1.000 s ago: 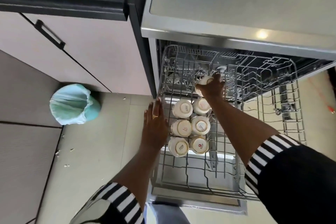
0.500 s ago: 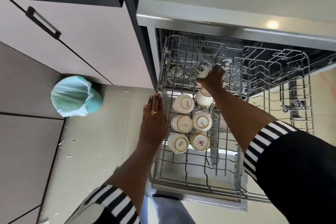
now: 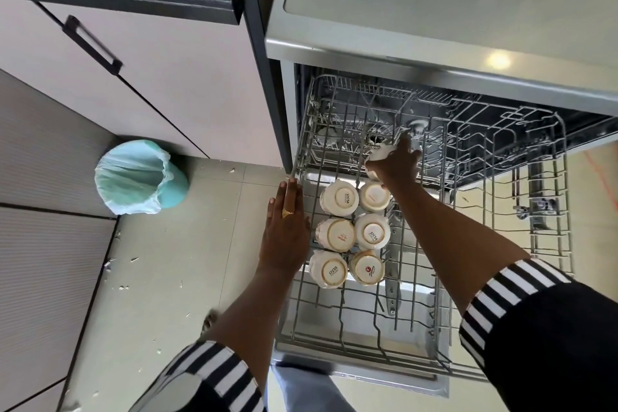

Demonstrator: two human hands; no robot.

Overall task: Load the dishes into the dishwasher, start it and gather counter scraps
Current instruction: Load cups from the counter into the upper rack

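The dishwasher's upper wire rack (image 3: 414, 338) is pulled out over the open door. Several white cups (image 3: 337, 234) stand upside down in two rows at the rack's left side. My right hand (image 3: 396, 164) reaches to the far end of the rows and is shut on another white cup (image 3: 378, 154), held just behind the last pair. My left hand (image 3: 286, 227) lies flat with fingers stretched against the rack's left rim, holding nothing. A gold ring is on one finger.
The grey dishwasher top (image 3: 434, 3) and counter edge hang over the rack. A bin with a pale green liner (image 3: 140, 177) stands on the floor at the left, by beige cabinet doors (image 3: 133, 77). Small scraps (image 3: 123, 264) lie scattered on the tiles.
My right hand with the cup has stayed at the far end of the cup rows, shifting slightly. The left hand remains on the rack's rim. The view has moved a little.
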